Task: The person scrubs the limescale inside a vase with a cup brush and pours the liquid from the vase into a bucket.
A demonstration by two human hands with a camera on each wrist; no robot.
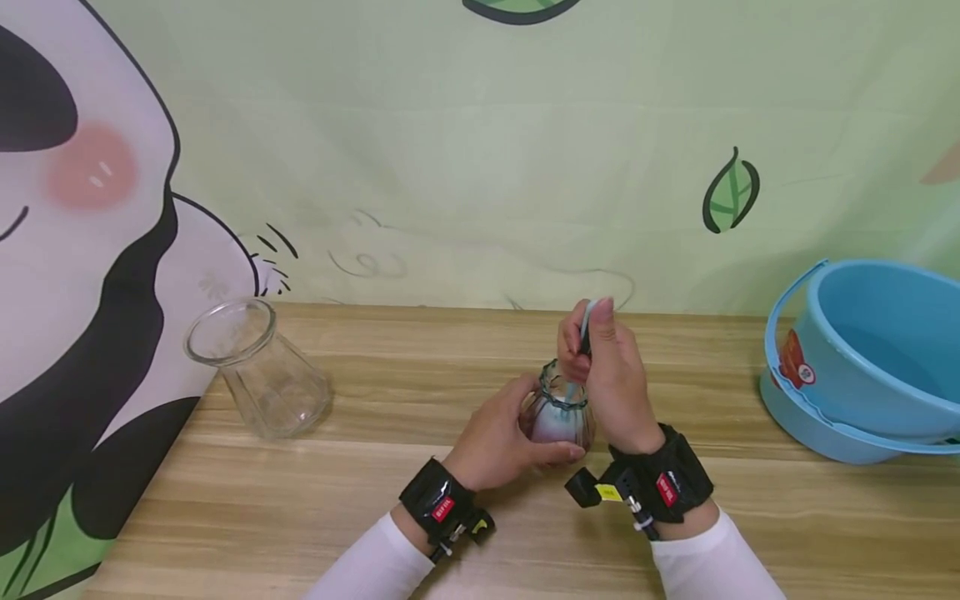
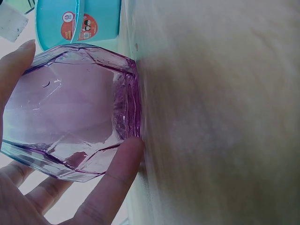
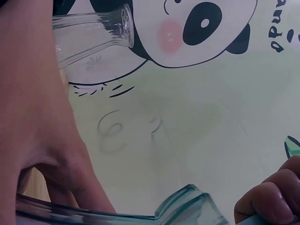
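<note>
My left hand point(image 1: 491, 437) grips a small faceted glass vase point(image 1: 557, 427) low on its body. In the left wrist view the glass vase point(image 2: 70, 101) looks purple towards its base, which is at the tabletop. Its wavy rim point(image 3: 187, 204) is teal in the right wrist view. Above the mouth, my right hand point(image 1: 618, 392) grips a slim tool with a pale blue and dark handle point(image 1: 586, 329), thumb uppermost. The tool reaches down into the vase; its lower end is not clear. Something whitish shows through the vase's lower part.
A larger clear glass jar point(image 1: 273, 387) stands at the left of the wooden table point(image 1: 420, 350). At the right is a light blue bucket point(image 1: 825, 367) with a handle and a red sticker. A pale green cloth point(image 1: 450, 167) with a panda print hangs behind.
</note>
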